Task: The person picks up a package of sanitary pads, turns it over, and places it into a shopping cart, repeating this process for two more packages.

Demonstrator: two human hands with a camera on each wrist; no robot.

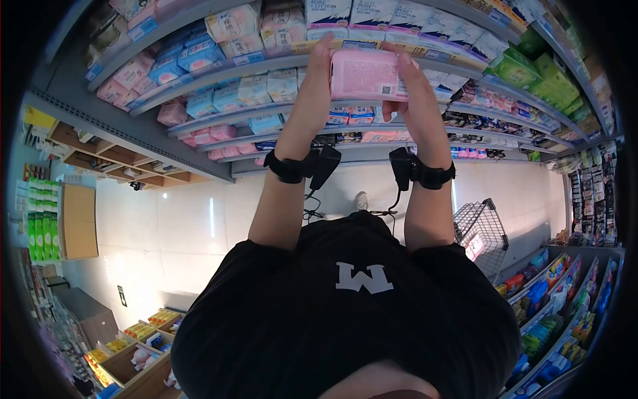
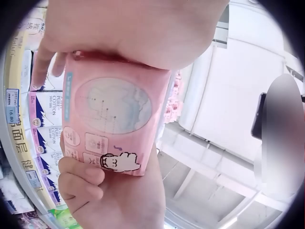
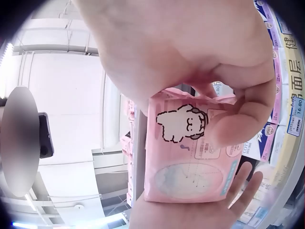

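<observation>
1 soft pink plastic-wrapped pack with a sheep drawing [image 1: 367, 74] sits between 2 hands, raised in front of the grey store shelves [image 1: 219, 120]. The left hand [image 1: 312, 100] grips its left short edge, the right hand [image 1: 415, 100] its right short edge — so the pack's long axis runs straight across from one grip to the other, its barcoded back turned toward the person. Both grips are closed on the pack: in the left wrist view the left fingers [image 2: 78, 183] curl round one end, and in the right wrist view the right thumb [image 3: 238, 126] presses the printed face while the right fingers [image 3: 245, 188] reach along the far side. Neither hand is nearer; the pack lies level with both, just short of the row of white-and-blue cotton packs [image 1: 399, 23] directly beyond the grips. Below and to the right of the right grip stands 1 black wire shopping basket [image 1: 480, 233] on the pale floor.
</observation>
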